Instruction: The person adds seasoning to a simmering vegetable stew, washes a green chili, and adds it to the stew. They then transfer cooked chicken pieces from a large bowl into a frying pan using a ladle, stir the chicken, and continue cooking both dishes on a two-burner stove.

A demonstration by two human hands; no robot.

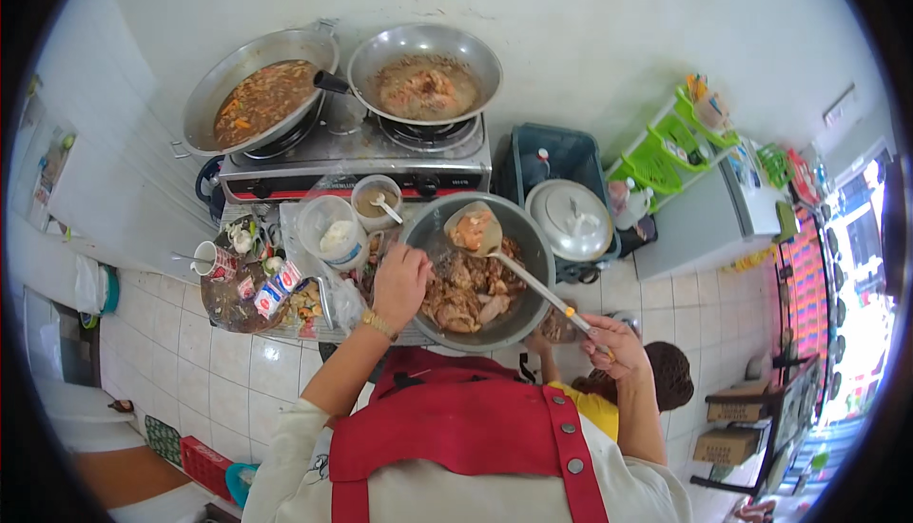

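A large grey basin (538,266) in front of me holds pieces of browned, marinated meat (456,302). My right hand (617,347) grips the far end of a long-handled metal ladle (531,280). In the ladle's bowl, over the back part of the basin, lies a piece of meat (471,229). My left hand (403,284), with a gold-coloured band at the wrist, is at the basin's left rim. Its fingers are curled over the inside edge, and whether they hold anything is hidden. To its left are a tub of white paste (335,234) and a tub with a white spoon (376,202).
Behind the basin, a two-burner gas stove (349,166) carries a wok of stew (264,106) and a pan of frying meat (428,88). A lidded pot (569,220) stands right. A cluttered chopping board (235,302) lies left. Another person in yellow (588,405) crouches near my right arm.
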